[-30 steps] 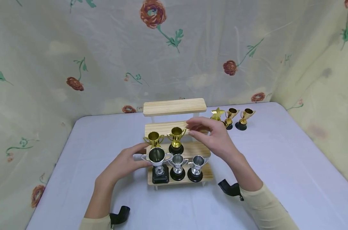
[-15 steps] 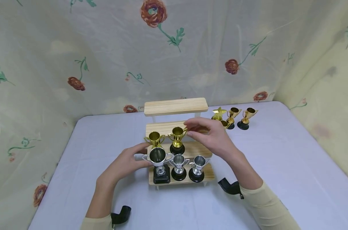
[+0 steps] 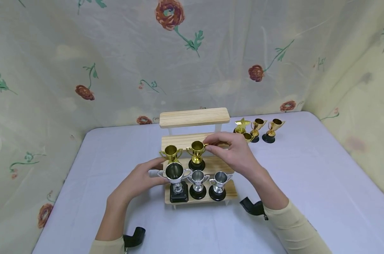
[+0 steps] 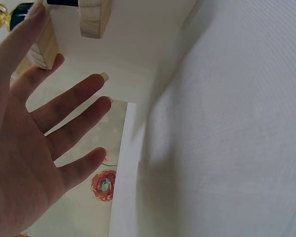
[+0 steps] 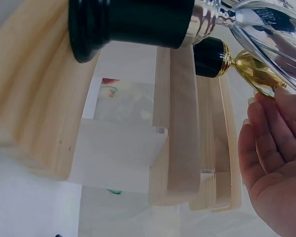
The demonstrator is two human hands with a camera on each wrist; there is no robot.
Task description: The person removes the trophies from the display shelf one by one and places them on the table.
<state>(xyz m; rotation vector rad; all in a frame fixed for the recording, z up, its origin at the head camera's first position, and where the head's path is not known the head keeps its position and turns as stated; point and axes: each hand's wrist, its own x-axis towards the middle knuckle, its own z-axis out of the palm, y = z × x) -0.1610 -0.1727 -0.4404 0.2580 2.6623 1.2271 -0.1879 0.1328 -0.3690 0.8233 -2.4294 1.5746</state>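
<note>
My right hand (image 3: 233,151) pinches the right handle of a small gold trophy cup (image 3: 197,150). That cup is upright on the second tier of a wooden stepped stand (image 3: 219,165); its black base meets the board in the right wrist view. My left hand (image 3: 141,180) holds the left end of the second tier between thumb and index finger, with the other fingers (image 4: 74,131) spread straight. Beside it another gold cup (image 3: 171,152) stands, its lower part hidden by a large silver cup (image 3: 174,173). Two small silver cups (image 3: 197,180) share the bottom tier with the large one.
The upper two tiers (image 3: 194,117) of the stand bear nothing visible. Behind my right hand, at the back right of the white table (image 3: 100,158), stand a gold star trophy (image 3: 242,125) and several gold cups (image 3: 275,127). A flowered curtain (image 3: 122,53) hangs behind the table.
My right hand has shifted slightly down and right, and its fingertips now close on the gold cup's handle. The left hand keeps its place at the stand; the head view has turned a little.
</note>
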